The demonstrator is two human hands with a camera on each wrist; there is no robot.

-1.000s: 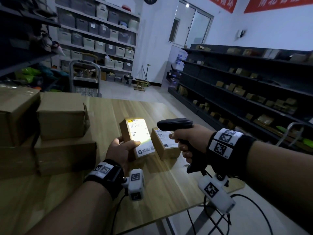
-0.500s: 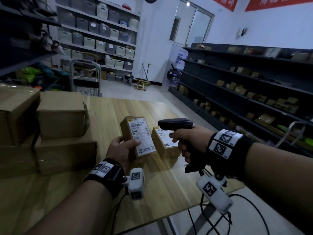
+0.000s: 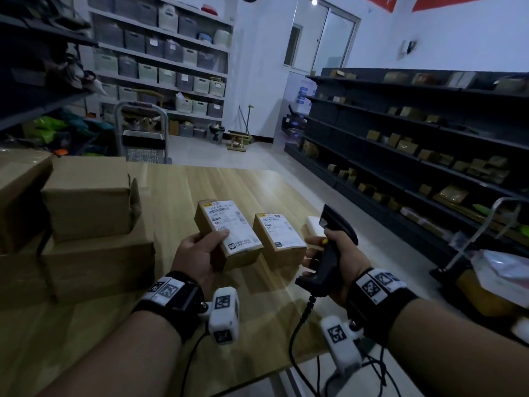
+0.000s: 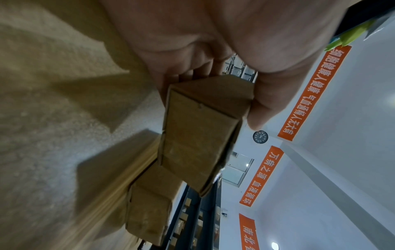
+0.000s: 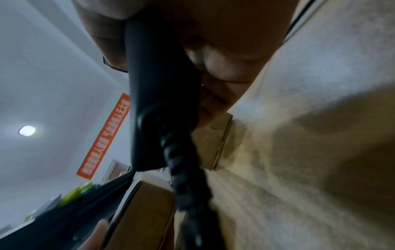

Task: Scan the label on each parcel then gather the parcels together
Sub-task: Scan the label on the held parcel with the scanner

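Note:
My left hand grips a small brown parcel with a white label on top, thumb lying across the label, held just above the wooden table. The left wrist view shows the same parcel from below, fingers and thumb curled round it. A second small labelled parcel lies on the table just to its right. My right hand grips a black corded barcode scanner by its handle, its head tilted up and away from the parcels. The scanner handle fills the right wrist view.
Several larger cardboard boxes are stacked on the table's left side. A small white object lies behind the scanner. Dark shelving with small boxes runs along the right. A metal cart stands beyond the table. The scanner cable hangs off the front edge.
The scanner light on the held parcel's label went out. My right hand swung the scanner's head up and away to the right. The held parcel dropped slightly lower and leftwards.

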